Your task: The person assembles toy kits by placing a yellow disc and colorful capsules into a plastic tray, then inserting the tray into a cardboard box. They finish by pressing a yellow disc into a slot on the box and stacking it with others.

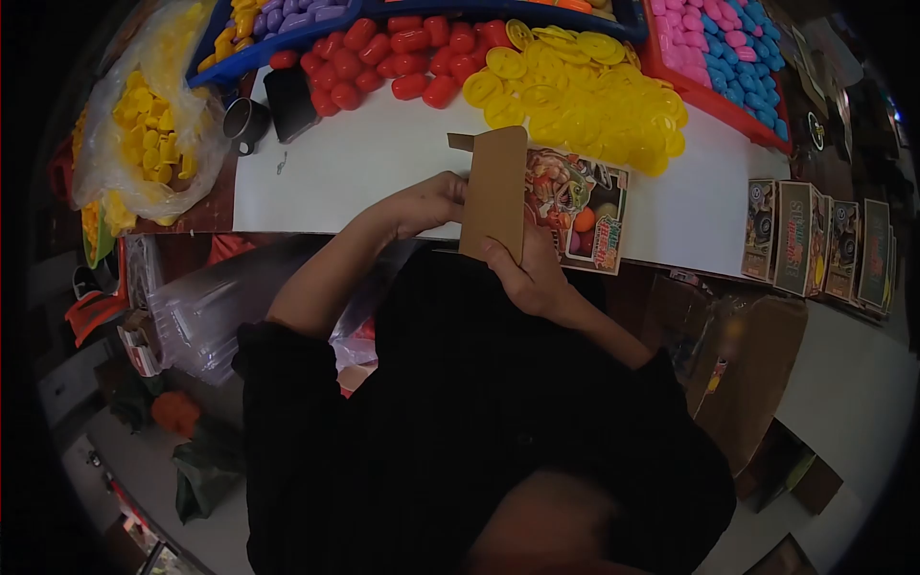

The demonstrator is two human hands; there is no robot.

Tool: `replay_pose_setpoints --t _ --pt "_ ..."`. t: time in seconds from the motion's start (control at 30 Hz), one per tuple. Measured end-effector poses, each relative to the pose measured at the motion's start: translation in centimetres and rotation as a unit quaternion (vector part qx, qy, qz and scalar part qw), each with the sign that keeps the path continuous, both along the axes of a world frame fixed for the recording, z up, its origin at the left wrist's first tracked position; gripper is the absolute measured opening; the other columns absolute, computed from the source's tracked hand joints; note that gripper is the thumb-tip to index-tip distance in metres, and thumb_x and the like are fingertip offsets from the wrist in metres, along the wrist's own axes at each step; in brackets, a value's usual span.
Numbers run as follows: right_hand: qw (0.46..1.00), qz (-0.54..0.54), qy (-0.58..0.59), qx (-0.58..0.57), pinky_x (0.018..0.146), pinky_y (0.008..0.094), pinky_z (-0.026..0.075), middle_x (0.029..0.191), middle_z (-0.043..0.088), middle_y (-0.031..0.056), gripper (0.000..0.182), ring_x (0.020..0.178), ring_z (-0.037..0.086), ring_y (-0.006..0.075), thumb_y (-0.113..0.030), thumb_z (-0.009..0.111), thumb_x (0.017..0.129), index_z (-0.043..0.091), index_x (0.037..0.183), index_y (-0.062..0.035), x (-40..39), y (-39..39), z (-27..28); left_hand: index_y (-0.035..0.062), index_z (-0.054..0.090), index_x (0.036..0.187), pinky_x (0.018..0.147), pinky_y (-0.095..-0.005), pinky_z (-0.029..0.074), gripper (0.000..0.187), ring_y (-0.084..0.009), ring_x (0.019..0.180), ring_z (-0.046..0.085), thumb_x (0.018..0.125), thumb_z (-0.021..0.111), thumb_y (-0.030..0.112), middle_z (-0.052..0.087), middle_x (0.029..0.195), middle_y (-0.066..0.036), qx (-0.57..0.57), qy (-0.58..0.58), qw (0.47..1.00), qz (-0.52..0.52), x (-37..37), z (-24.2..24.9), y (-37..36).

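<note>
A printed cardboard box (496,187), its plain brown side facing me, stands over the white table edge between my hands. A brown flap sticks out at its top left. My right hand (532,273) is closed around its lower part, thumb on the brown side and fingers behind. From the left, my left hand (431,203) holds the box's left edge with curled fingers, their tips hidden behind the cardboard. Right behind the box, a colourful printed panel (580,206) shows pictures of candy-like balls. Yellow plastic discs (575,96) lie in a heap just beyond.
Red plastic capsules (383,57) are piled at the back, beside a black phone (289,101) and a dark cup (245,125). A blue tray (326,27) and a red tray (709,91) hold coloured pieces. Printed boxes (800,240) stand at right; a plastic bag (153,134) sits left.
</note>
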State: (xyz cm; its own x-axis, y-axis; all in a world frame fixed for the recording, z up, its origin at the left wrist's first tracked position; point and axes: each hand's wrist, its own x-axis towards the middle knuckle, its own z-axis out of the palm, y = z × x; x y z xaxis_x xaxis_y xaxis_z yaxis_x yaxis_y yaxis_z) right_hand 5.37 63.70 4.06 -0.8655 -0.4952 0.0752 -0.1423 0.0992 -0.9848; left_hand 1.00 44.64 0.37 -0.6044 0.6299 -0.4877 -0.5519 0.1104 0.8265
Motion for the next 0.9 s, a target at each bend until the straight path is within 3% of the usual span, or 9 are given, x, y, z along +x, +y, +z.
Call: replay_pose_setpoints --t 0.07,0.13,0.17,0.2,0.23,0.33,0.47,0.53,0.9 --pt "0.997 0.074 0.022 0.031 0.072 0.0366 0.046 0.093 0.054 0.0144 0.028 0.082 0.057 0.0276 -0.016 0.059 0.083 0.051 0.105 -0.0015 -0.4 0.8 0.1 0.0016 0.068 0.094 0.09 -0.0252 0.041 0.019 -0.0108 0.09 0.058 0.076 0.066 0.008 0.068 0.094 -0.005 0.008 -0.015 1.0 0.001 -0.1 0.3 0.3" --pt "0.994 0.079 0.028 0.067 0.077 0.0355 0.046 0.1 0.054 0.0129 0.038 0.088 0.056 0.0254 -0.017 0.065 0.079 0.051 0.112 -0.0032 -0.7 1.7 1.3 -0.0015 0.06 0.104 0.082 -0.0304 0.049 0.026 -0.0181 0.088 0.062 0.084 0.058 0.015 0.065 0.096 -0.01 0.003 0.022 0.999 -0.032 -0.1 1.3 0.0" --pt "0.99 0.089 0.036 0.1 0.083 0.0345 0.046 0.107 0.053 0.0114 0.05 0.095 0.055 0.0233 -0.017 0.072 0.075 0.051 0.118 -0.0048 -0.8 2.3 1.7 -0.001 0.056 0.111 0.082 -0.0342 0.05 0.033 -0.0215 0.089 0.062 0.088 0.052 0.023 0.063 0.101 -0.013 0.105 -0.178 0.975 0.083 -0.1 3.4 0.7" --pt "0.991 0.086 0.036 0.1 0.083 0.0345 0.046 0.107 0.053 0.0114 0.05 0.095 0.055 0.0233 -0.017 0.072 0.075 0.051 0.118 -0.0048 -1.1 3.4 1.3 -0.0005 0.052 0.117 0.081 -0.038 0.051 0.041 -0.0248 0.091 0.063 0.092 0.045 0.031 0.061 0.106 -0.015 0.197 -0.366 0.888 0.194 -0.1 5.2 1.4" --pt "0.978 0.046 0.109 0.169 0.085 0.0357 0.045 0.109 0.052 0.0099 0.057 0.098 0.053 0.024 -0.019 0.076 0.069 0.053 0.119 -0.0073 -1.6 4.8 0.5 0.0011 0.045 0.125 0.084 -0.0441 0.05 0.052 -0.0288 0.096 0.061 0.094 0.035 0.041 0.057 0.116 -0.018 0.142 -0.34 0.906 0.208 0.1 3.6 1.2" --pt "0.955 0.019 0.186 0.229 0.089 0.0356 0.042 0.111 0.049 0.0078 0.062 0.105 0.048 0.0252 -0.022 0.079 0.063 0.055 0.119 -0.0097 -1.8 5.9 -0.3 0.0016 0.045 0.127 0.088 -0.0458 0.048 0.049 -0.0277 0.101 0.06 0.094 0.037 0.038 0.056 0.117 -0.017 0.018 -0.306 0.937 0.168 0.0 2.8 0.9" --pt "0.953 0.071 0.179 0.233 0.09 0.034 0.041 0.11 0.048 0.0077 0.065 0.103 0.047 0.0251 -0.023 0.08 0.061 0.056 0.12 -0.0089 -2.6 6.0 0.2 0.0014 0.045 0.127 0.091 -0.0459 0.047 0.048 -0.028 0.102 0.059 0.095 0.037 0.036 0.056 0.118 -0.018 0.067 -0.264 0.957 0.1 -0.5 0.4 -0.6" --pt "0.952 0.09 0.179 0.231 0.089 0.0339 0.041 0.11 0.048 0.0076 0.066 0.103 0.047 0.0249 -0.024 0.08 0.06 0.056 0.119 -0.0084 -2.6 6.0 0.1 0.0023 0.045 0.127 0.089 -0.0472 0.047 0.052 -0.0285 0.102 0.059 0.093 0.037 0.041 0.055 0.118 -0.017 -0.004 -0.075 0.997 0.003 -0.4 0.2 -1.2" --pt "0.951 0.078 0.181 0.24 0.089 0.034 0.041 0.111 0.048 0.0075 0.065 0.104 0.046 0.0243 -0.023 0.08 0.06 0.057 0.119 -0.0083 -2.3 5.9 0.2 -0.0011 0.043 0.127 0.083 -0.0326 0.052 0.045 -0.0235 0.099 0.061 0.095 0.041 0.03 0.056 0.117 -0.017 0.205 -0.278 0.922 0.175 -0.5 2.8 2.2"
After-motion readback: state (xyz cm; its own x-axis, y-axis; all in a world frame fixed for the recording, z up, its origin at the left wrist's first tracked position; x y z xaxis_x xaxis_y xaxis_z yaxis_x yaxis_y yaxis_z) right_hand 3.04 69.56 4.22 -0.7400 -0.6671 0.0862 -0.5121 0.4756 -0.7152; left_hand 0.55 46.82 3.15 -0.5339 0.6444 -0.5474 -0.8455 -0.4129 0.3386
